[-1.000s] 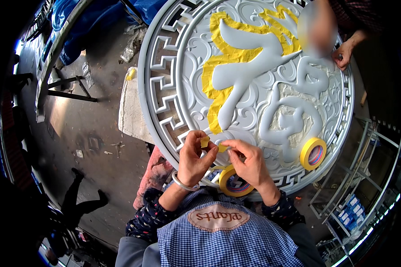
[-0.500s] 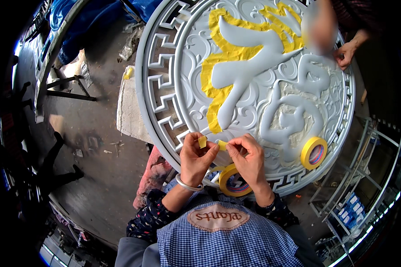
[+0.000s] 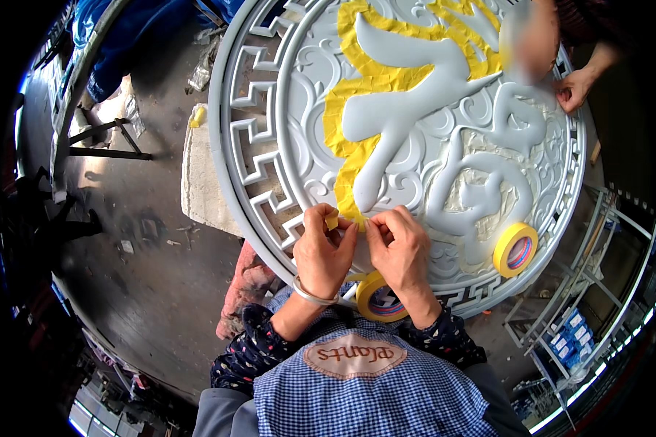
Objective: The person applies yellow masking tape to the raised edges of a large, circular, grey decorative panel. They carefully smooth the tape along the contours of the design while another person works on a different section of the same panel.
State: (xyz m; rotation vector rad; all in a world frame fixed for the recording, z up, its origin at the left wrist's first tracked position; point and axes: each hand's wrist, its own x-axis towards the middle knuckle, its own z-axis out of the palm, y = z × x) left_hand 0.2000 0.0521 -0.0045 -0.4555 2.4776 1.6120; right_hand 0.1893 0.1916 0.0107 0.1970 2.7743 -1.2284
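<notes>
"So, how does the panel point(image 3: 423, 138) look?"

"Round, pale grey, carved with scrolls, with a pierced zigzag border along its rim. It fills the upper middle of the frame and runs past the top edge. A big smooth raised figure point(image 3: 395, 109) stands at its centre. Overlapping short pieces of yellow tape point(image 3: 334, 120) follow that figure's left side, ending low at centre frame; more tape lies near the top. Right of centre, a second raised shape has wrinkled whitish material around it."

"Left hand point(image 3: 323, 255)?"

"Just below centre frame, fingers curled, thumb and forefinger nearly together. A small yellow scrap point(image 3: 332, 220) is held between the fingers. A pale bracelet point(image 3: 315, 298) circles the wrist."

"Right hand point(image 3: 401, 247)?"

"Just beside it, fingers bent and drawn in, tips at the lower end of the tape. Cannot tell whether they pinch a piece or only press."

"Other items?"

"One tape roll point(image 3: 502, 253) on the panel, right of centre; another roll point(image 3: 364, 297) below the hands, near the apron point(image 3: 357, 400). Upper right: another person's hand point(image 3: 576, 90) at the panel's edge."
</notes>
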